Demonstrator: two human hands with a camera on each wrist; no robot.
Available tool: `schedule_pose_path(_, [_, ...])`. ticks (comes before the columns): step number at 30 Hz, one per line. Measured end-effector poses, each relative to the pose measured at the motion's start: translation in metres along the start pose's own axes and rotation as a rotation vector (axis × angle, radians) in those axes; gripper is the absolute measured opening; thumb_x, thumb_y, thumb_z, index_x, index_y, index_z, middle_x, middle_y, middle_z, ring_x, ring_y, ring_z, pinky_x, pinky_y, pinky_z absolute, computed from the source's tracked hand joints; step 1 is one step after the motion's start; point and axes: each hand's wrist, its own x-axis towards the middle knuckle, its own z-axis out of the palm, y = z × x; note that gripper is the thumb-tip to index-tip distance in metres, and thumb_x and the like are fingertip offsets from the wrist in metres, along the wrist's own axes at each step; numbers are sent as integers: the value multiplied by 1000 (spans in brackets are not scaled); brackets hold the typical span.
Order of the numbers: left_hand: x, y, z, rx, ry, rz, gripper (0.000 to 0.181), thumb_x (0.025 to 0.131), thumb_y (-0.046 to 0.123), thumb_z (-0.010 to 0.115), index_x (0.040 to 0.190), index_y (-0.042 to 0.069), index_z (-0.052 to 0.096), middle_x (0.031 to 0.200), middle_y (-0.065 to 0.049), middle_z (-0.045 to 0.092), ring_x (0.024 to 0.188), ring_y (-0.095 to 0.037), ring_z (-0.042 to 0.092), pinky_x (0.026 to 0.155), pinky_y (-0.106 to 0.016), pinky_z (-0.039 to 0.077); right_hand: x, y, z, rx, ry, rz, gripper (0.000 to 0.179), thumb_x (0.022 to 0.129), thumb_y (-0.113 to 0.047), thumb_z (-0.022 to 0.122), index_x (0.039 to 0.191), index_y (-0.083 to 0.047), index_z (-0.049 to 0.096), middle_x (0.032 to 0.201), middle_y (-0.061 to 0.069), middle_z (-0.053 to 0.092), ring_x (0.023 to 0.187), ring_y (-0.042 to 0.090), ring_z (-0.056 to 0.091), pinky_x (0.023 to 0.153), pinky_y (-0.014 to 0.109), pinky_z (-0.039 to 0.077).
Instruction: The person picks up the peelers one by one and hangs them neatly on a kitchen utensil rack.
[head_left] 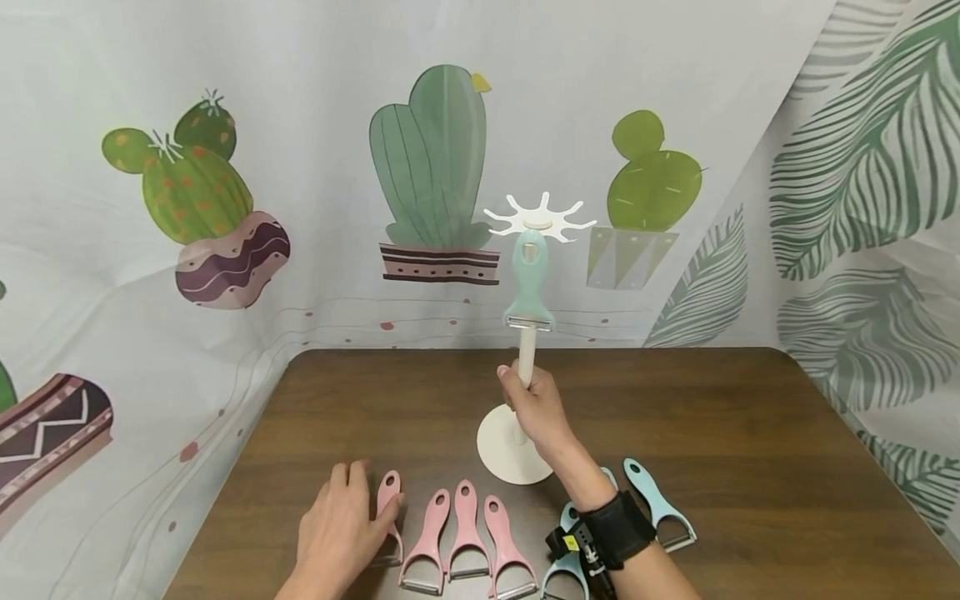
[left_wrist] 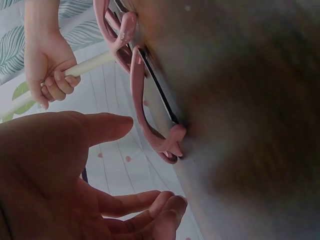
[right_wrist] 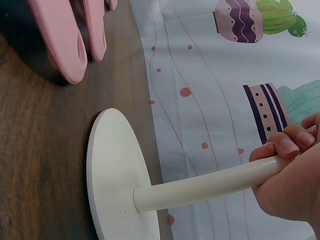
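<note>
My right hand [head_left: 542, 410] grips the pole [right_wrist: 210, 184] of a white stand, whose round base [head_left: 506, 450] rests on the table. A mint-green peeler [head_left: 530, 275] hangs from the spoked top [head_left: 538, 218], blade end down. At the left, my left hand [head_left: 335, 518] hovers beside the leftmost pink peeler [head_left: 389, 486], which lies on the table. In the left wrist view, thumb and fingers are spread apart with a gap to that peeler [left_wrist: 137, 95]. Its blade end is partly hidden by the hand in the head view.
Further pink peelers [head_left: 466, 504] lie in a row at the front middle of the table [head_left: 360, 400]. Light-blue peelers [head_left: 651, 492] lie to the right, some partly covered by my right forearm and its black wrist strap [head_left: 618, 529]. A cactus-print cloth [head_left: 322, 167] hangs behind.
</note>
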Motion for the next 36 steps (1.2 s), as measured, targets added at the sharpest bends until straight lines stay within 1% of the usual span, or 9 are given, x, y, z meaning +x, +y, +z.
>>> schedule_pose_path(4, [0, -1, 1, 0, 0, 5, 68, 88, 45, 82, 128, -5, 60, 112, -20, 62, 95, -43, 67, 65, -61, 55, 0, 0, 0, -7, -1, -5, 44, 110, -16, 56, 68, -8, 46, 58, -5, 38, 58, 12, 35, 59, 26, 31])
schedule_pose_path(7, [0, -2, 1, 0, -23, 9, 65, 88, 42, 83, 127, -5, 61, 109, -20, 63, 92, -43, 68, 66, -60, 55, 0, -1, 0, -11, -2, -7, 45, 110, -16, 56, 67, -7, 46, 59, -5, 38, 58, 12, 36, 59, 26, 31])
schedule_pose_path(11, [0, -3, 2, -2, -45, 20, 54, 86, 36, 84, 120, -3, 65, 106, -17, 66, 88, -42, 70, 65, -59, 55, 1, -1, 0, -10, -7, -9, 45, 110, -16, 56, 68, -3, 45, 58, -3, 38, 57, 12, 35, 59, 26, 31])
schedule_pose_path(16, [1, -2, 4, -6, -39, 30, 41, 84, 30, 84, 109, 2, 70, 101, -13, 68, 88, -42, 71, 68, -60, 56, 1, 0, -1, -3, -8, -4, 44, 109, -17, 56, 69, -4, 45, 58, -3, 38, 57, 11, 35, 59, 26, 31])
schedule_pose_path(23, [1, -2, 5, -41, -33, 39, 41, 80, 27, 88, 108, 2, 72, 99, -13, 69, 85, -43, 72, 68, -59, 56, 1, 0, 0, -5, -6, 2, 44, 110, -16, 56, 70, -1, 45, 60, -2, 38, 58, 11, 35, 59, 26, 31])
schedule_pose_path(30, [1, -4, 5, -79, 0, 64, 35, 77, 20, 90, 98, 0, 71, 88, -12, 66, 77, -42, 72, 66, -57, 56, 1, -2, 0, 0, -13, -14, 44, 110, -15, 56, 70, 1, 45, 59, -1, 38, 57, 12, 35, 59, 26, 31])
schedule_pose_path(36, [1, -5, 5, -95, 15, 85, 29, 76, 17, 89, 93, 2, 71, 80, -6, 62, 70, -35, 69, 64, -53, 55, 0, -1, -1, -1, -9, 1, 43, 110, -16, 56, 70, -1, 46, 60, -2, 38, 58, 11, 36, 59, 26, 32])
